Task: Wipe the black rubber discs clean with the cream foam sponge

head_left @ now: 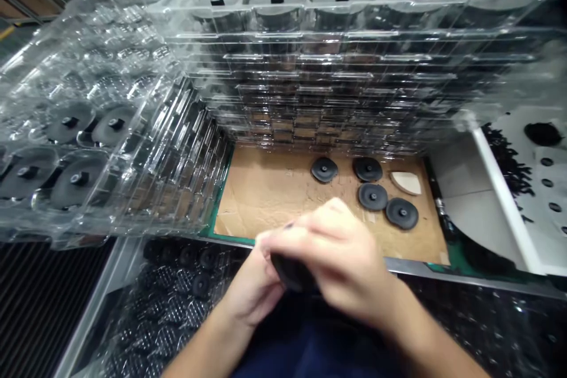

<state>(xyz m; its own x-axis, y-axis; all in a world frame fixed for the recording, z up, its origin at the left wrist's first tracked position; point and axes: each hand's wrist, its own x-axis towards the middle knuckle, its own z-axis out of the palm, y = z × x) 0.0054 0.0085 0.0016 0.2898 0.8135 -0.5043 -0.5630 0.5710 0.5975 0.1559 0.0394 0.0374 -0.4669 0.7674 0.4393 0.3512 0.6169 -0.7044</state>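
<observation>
Low in the middle of the head view, both my hands are closed around one dark rounded plastic part [293, 274], mostly covered by the fingers. My left hand [254, 290] grips it from the left and below. Over its top and right side lies my right hand [343, 251], fingers bent and a little blurred. Beyond them, on a brown cardboard sheet [261, 189], lie several similar black discs [372, 196], each with a short stub in its centre. A cream-coloured, wedge-like piece [406, 182] rests beside them.
A tall stack of clear plastic trays [310, 65] holding discs stands behind the cardboard. More stacked trays [119, 159] rise on the left. At right are a white bin [505, 189] and a heap of small black pieces [509, 159]. Another disc tray [172, 301] sits lower left.
</observation>
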